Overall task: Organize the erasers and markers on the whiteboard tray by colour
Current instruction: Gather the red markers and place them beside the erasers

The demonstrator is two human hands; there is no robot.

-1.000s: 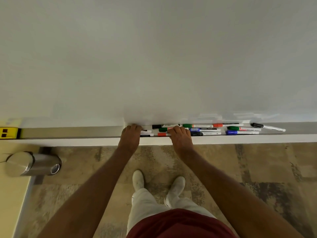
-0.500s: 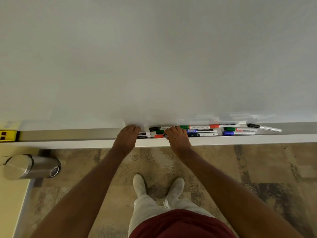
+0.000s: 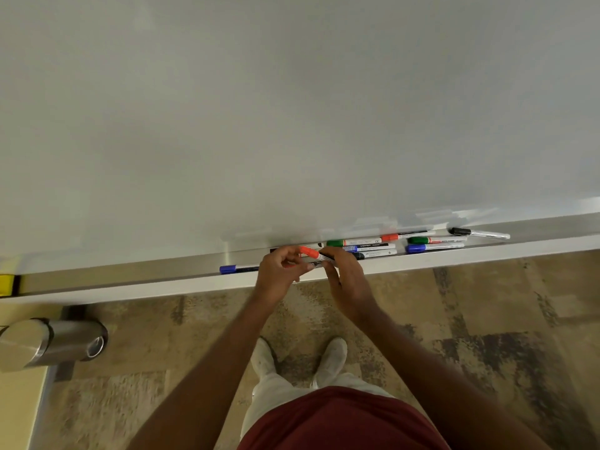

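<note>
head view | both hands over tray (image 3: pixel 130 280), left hand (image 3: pixel 279 271) and right hand (image 3: pixel 347 280) pinching red marker (image 3: pixel 311 253) lifted off it | step: sorting markers, mid-pick | next: lay it beside other red marker (image 3: pixel 402 236), likely

Glossy whiteboard (image 3: pixel 292 108), brushed-metal tray (image 3: pixel 130 274), mottled matt carpet (image 3: pixel 487 319)

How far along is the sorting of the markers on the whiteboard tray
Early. Done: one blue-capped marker lies alone on the tray, left of the hands. In hand: the left hand and right hand hold an orange-capped marker, with another marker under it. Left: green, orange, blue and black markers lie mixed on the right; the yellow eraser sits far left.
</note>
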